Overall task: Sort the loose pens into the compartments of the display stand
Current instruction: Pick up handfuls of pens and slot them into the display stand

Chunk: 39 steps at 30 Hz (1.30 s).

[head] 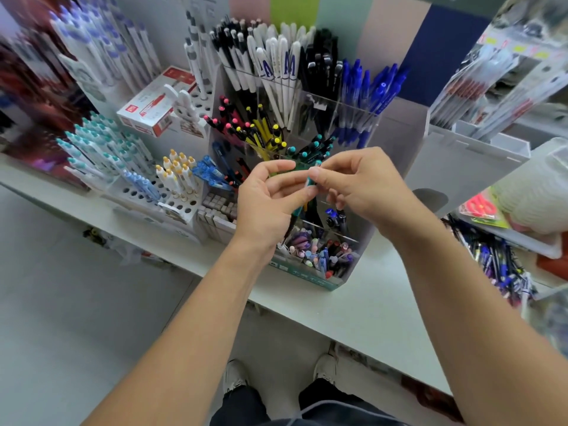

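A clear acrylic display stand (396,139) stands on the white shelf, its compartments filled with white, black, blue, pink-tipped, yellow-tipped and teal-tipped pens. Over its middle, both hands meet on a teal pen (309,181). My left hand (267,201) grips the pen's lower part with curled fingers. My right hand (356,182) pinches its upper end between thumb and forefinger. The pen's lower tip is hidden behind my left palm. A heap of loose pens (498,262) lies at the right on the shelf.
White peg racks of teal, yellow and blue capped pens (123,155) stand at the left, with a red-and-white box (153,106) behind. Packaged pens (504,75) hang at the upper right. A white tray with scissors (479,207) sits right. The shelf edge (338,318) runs diagonally.
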Each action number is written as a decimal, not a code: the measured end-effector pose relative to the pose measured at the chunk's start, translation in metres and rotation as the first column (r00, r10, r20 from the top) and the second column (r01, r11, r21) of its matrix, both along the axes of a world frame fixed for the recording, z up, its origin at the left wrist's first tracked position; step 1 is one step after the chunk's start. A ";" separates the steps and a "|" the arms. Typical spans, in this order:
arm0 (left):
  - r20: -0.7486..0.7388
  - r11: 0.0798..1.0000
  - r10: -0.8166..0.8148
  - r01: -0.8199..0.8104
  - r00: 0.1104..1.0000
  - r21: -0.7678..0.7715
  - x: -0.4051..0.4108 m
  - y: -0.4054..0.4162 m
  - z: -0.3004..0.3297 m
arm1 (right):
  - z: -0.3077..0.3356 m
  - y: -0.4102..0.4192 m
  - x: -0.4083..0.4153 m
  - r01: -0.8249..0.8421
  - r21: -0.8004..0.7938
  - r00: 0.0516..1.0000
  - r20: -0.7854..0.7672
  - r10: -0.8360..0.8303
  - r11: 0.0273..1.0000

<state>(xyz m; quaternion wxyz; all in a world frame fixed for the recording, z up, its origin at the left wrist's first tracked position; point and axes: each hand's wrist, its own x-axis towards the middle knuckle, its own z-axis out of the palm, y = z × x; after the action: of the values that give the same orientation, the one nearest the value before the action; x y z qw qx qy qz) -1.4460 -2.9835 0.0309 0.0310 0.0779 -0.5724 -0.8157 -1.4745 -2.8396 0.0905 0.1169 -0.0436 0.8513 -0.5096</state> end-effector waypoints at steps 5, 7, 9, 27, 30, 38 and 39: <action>-0.042 0.972 -0.004 -0.006 0.999 -0.237 -0.005 -0.013 0.001 | 0.022 -0.003 -0.011 0.217 -0.011 0.863 -0.464 -0.197 0.976; -0.019 0.942 0.012 -0.018 1.000 -0.335 -0.006 -0.021 -0.004 | 0.040 -0.004 -0.019 0.297 -0.023 0.673 -0.704 -0.227 0.954; 0.018 0.910 0.011 -0.002 1.000 -0.414 -0.008 -0.026 -0.009 | 0.048 -0.007 -0.032 0.313 0.040 0.611 -0.774 -0.169 0.949; 0.031 0.864 -0.066 0.072 0.997 -0.498 -0.023 -0.026 -0.011 | -0.012 -0.041 -0.042 0.119 0.074 0.933 -0.350 -0.086 0.990; -0.036 0.872 0.116 -0.119 0.993 -0.474 -0.016 -0.026 -0.016 | -0.008 -0.043 -0.035 0.111 0.076 0.919 -0.387 -0.074 0.991; -0.192 0.936 -0.126 0.052 0.973 -0.349 0.025 0.091 -0.009 | -0.053 0.136 0.037 0.637 0.051 0.710 -0.428 -0.559 0.769; -0.108 0.911 -0.234 0.179 0.966 -0.372 0.027 0.120 -0.018 | -0.076 0.162 0.038 0.688 0.170 0.715 -0.319 -0.622 0.705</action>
<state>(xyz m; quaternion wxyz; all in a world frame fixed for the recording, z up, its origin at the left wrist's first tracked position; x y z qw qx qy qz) -1.4193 -2.8631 0.0125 0.0011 -0.0518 -0.7129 -0.6993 -1.4365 -2.6773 0.0145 -0.1710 0.2201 0.8800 -0.3845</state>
